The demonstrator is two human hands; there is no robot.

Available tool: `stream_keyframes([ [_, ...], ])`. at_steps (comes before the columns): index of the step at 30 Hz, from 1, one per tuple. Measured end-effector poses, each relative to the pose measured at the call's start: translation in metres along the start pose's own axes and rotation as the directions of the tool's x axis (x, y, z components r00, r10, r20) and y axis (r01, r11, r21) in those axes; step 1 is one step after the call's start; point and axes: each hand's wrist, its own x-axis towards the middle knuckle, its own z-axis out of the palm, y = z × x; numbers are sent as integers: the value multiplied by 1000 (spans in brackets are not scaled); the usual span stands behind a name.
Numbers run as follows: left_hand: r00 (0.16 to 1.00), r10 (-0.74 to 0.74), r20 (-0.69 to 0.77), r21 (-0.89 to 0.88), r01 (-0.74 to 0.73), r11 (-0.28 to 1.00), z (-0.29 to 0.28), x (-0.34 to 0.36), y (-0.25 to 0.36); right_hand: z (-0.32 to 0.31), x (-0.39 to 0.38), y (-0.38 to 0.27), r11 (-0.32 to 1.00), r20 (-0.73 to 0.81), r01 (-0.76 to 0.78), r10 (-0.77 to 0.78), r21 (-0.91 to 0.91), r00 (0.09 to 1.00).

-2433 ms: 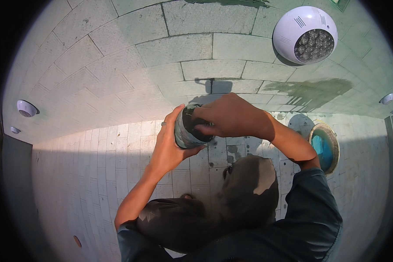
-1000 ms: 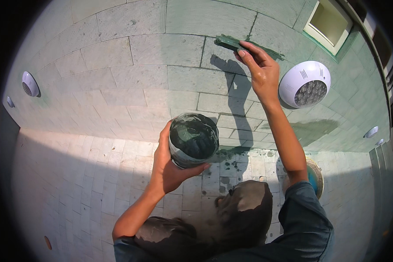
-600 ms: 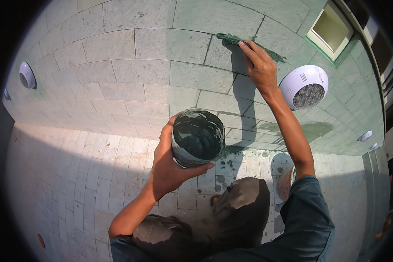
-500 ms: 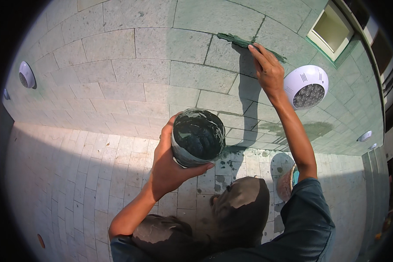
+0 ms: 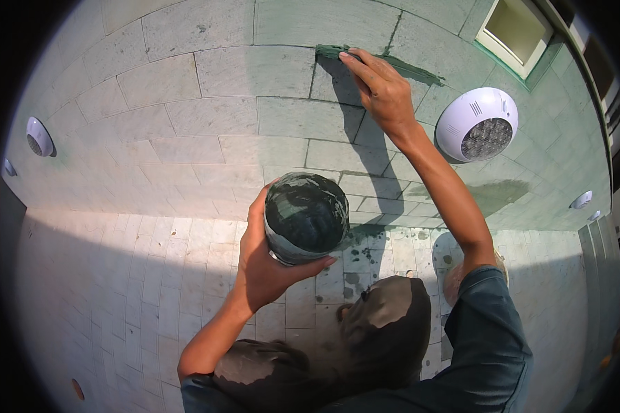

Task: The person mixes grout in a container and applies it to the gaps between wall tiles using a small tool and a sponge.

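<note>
My left hand (image 5: 262,265) is wrapped round a round tub (image 5: 286,249), tilted so its mouth faces me. Dark green paste coats the tub's inside, with pale smears round the rim. My right hand (image 5: 387,93) is up at the tiled wall (image 5: 227,72), fingers pressed together against a thick streak of green grout (image 5: 417,71) along a tile joint. Whatever may be between those fingertips is too small to make out. The streak runs to both sides of the hand.
A white round pool light (image 5: 477,125) juts from the wall right of my forearm, below a square white-framed recess (image 5: 517,34). Behind my right sleeve a bucket (image 5: 453,282) is partly hidden. Green splashes (image 5: 355,261) spot the tiled floor near my knees.
My right hand has moved left along the joint, and the green streak now reaches a little past the fingertips. The tub stays in my left hand; the view has shifted slightly.
</note>
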Motion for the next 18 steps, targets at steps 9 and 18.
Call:
stream_keyframes([
  [9, 995, -101, 15, -30, 101, 994, 1, 0, -4, -47, -50, 31, 969, 14, -190, 195, -157, 981],
  [18, 997, -76, 12, -27, 76, 997, 8, 4, -7, -81, -63, 27, 958, -126, -259, 243, -124, 962],
])
